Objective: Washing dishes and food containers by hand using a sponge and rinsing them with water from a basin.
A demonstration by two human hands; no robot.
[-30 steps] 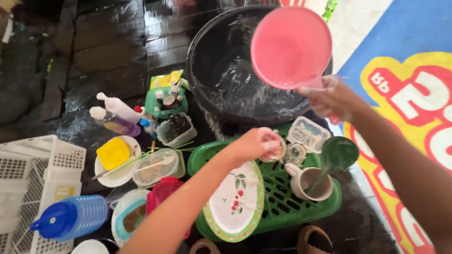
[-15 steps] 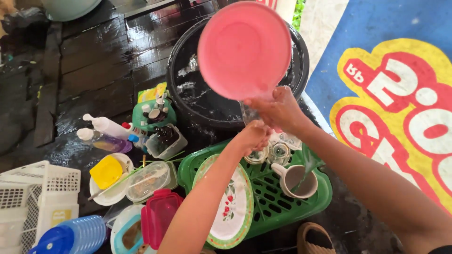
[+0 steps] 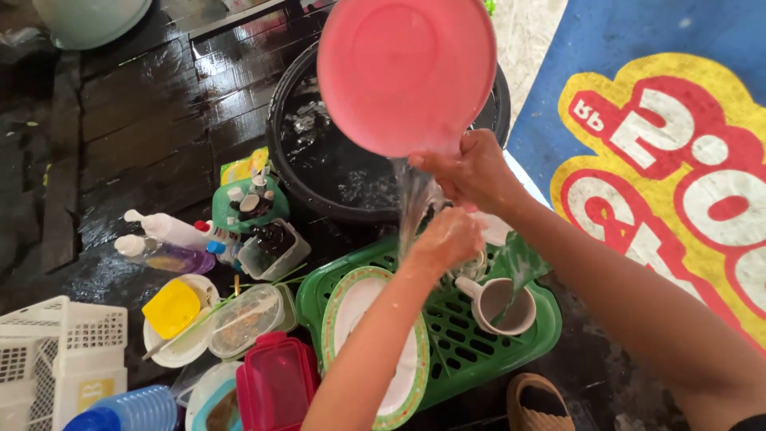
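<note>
Wet dark planks lay beneath a black water tub [image 3: 319, 172], over which the right hand [image 3: 471, 172] gripped a tilted pink dipper [image 3: 405, 73] by its handle, pouring water onto the left hand [image 3: 448, 237], closed around something unclear above the green dish rack [image 3: 463, 351].

Right hand [image 3: 471, 172] up high, fingers curled tight in a firm grip, wrist tipped forward, forearm running back to the lower right corner. Left hand [image 3: 448, 237] sits just below it, loosely closed, knuckles up, wet. Left forearm stretches up from the bottom edge, angled right, both arms bare and nearly meeting at the hands
</note>
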